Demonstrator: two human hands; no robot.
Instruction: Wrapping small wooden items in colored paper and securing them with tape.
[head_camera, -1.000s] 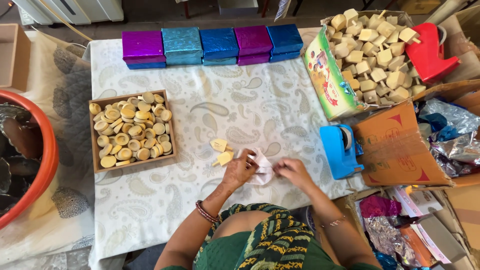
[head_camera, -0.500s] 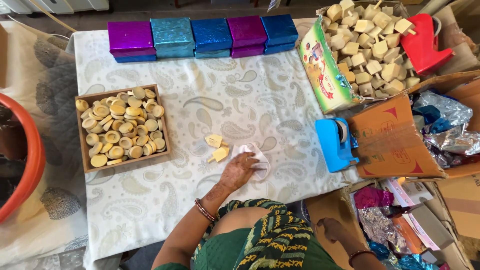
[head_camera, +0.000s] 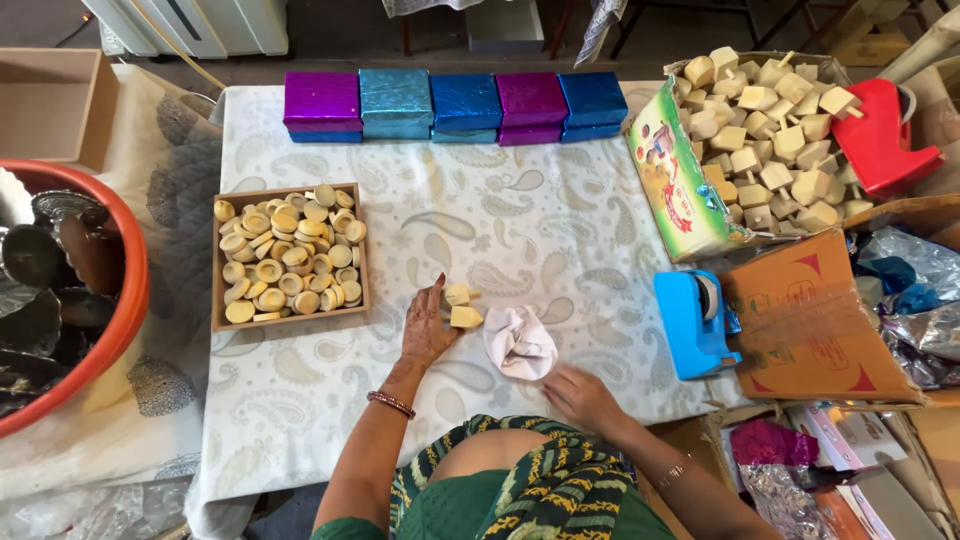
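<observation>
Likely home craft workshop: wooden pieces in tray (head_camera: 289, 257), foil-wrapped boxes (head_camera: 460, 105), tape dispenser (head_camera: 692, 322).

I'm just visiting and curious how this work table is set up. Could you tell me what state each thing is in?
Left hand: open, flat on the cloth beside two pale wooden pieces.
Right hand: open, empty, below the crumpled white wrapping.
Shallow wooden tray: full of round pale pieces.
Printed cardboard box: open, heaped with pale blocks.
Shiny foil-covered boxes: closed, in a row.
Blue tape dispenser: upright, untouched.
</observation>
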